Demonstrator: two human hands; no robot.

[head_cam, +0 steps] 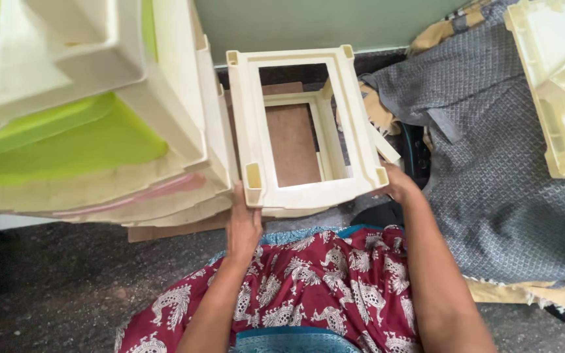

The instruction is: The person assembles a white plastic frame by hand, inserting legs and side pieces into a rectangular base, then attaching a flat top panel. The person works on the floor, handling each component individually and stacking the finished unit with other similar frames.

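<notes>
A cream plastic rectangular frame (254, 124) with small corner sockets is held in front of me, tilted away. My left hand (243, 225) grips its near left corner from below. My right hand (397, 184) grips its near right corner, mostly hidden behind the frame. Through the frame's opening I see a second cream frame (322, 134) and a brown board (292, 144) lying on the floor underneath.
A stack of cream and lime-green plastic drawers (86, 124) stands at the left, close to the frame. Grey patterned cloth (505, 176) covers the floor at the right. Another cream plastic piece (564, 85) lies at the far right. My lap in red patterned fabric (322, 287) is below.
</notes>
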